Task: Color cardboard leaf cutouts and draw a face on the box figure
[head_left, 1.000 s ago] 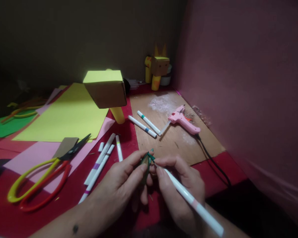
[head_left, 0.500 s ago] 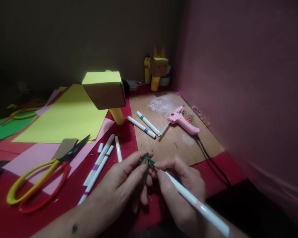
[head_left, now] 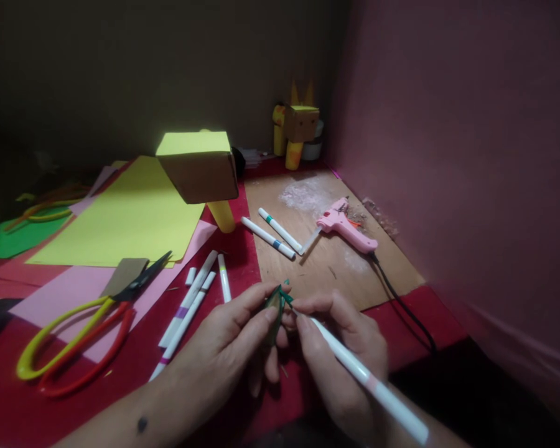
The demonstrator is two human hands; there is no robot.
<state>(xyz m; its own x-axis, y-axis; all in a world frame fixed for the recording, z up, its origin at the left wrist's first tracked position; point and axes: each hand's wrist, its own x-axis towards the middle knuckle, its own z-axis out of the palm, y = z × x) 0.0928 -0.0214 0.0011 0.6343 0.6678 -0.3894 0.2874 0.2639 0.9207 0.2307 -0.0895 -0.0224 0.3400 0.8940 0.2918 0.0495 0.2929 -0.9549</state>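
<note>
Pinching small green piece (head_left: 275, 300) in left hand (head_left: 236, 336) and white marker (head_left: 387, 399) in right hand (head_left: 358, 339), close together; best to brace piece firmly, keep marker pressure light.

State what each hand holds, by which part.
The right hand grips a slim white marker near its tip; the left hand pinches a small green piece, exact part unclear.

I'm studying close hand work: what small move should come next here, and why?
Probably a short stroke with the white marker on the small piece: the right hand has the marker's green end close to it, the left hand pinches it, and it looks only partly green.
</note>
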